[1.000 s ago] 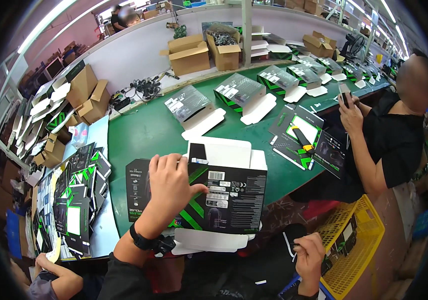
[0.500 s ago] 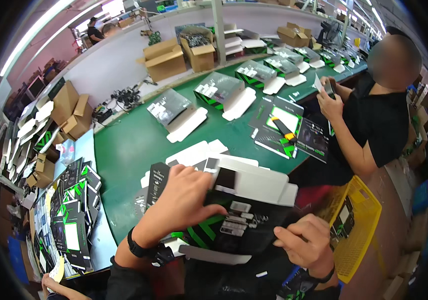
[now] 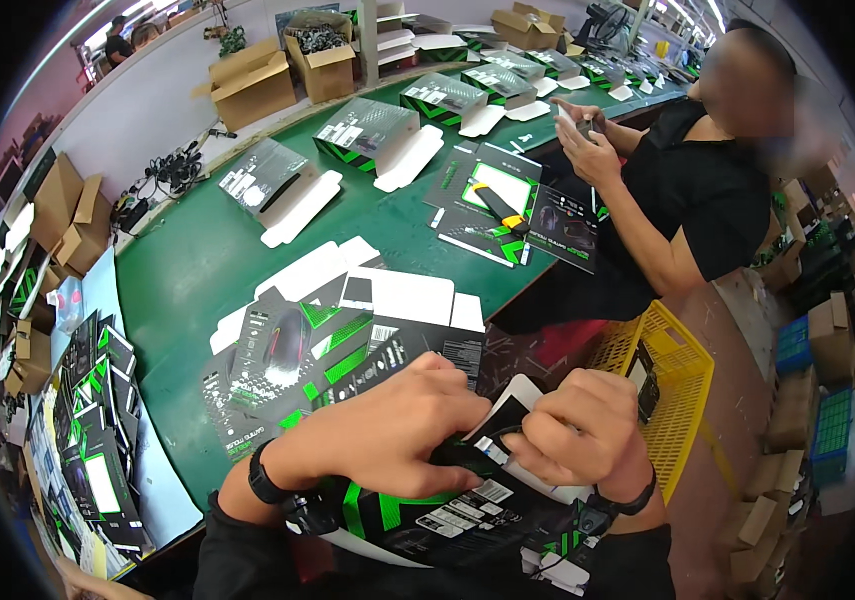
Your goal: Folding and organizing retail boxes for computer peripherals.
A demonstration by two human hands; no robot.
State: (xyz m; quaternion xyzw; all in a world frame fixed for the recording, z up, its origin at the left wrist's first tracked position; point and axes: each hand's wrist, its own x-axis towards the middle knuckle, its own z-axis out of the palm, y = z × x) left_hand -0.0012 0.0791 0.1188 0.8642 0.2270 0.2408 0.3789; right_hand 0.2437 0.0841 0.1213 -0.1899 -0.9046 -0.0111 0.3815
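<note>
A black-and-green printed cardboard box (image 3: 448, 515) is held close in front of me, its white inner flap standing up between my hands. My left hand (image 3: 408, 425) is closed over its upper edge, with the thumb pressed along the printed face. On the flap end, my right hand (image 3: 583, 425) has its fingers curled in and pinches the box's edge beside the white flap. Just beyond my hands, several flat unfolded box blanks (image 3: 273, 345) lie overlapping on the green table (image 3: 183, 285). Each wrist wears a dark band.
Several part-folded boxes (image 3: 263, 180) line the far side. A yellow-and-black box cutter (image 3: 501, 208) lies on flat blanks at right. A co-worker (image 3: 693, 190) handles a small item there. A yellow basket (image 3: 683, 440) stands at right; printed blanks (image 3: 98, 440) pile at left.
My right hand has risen from the box's lower right side to its flap end and closed there. The box has tilted, and its flap is now between my hands. My view has shifted right.
</note>
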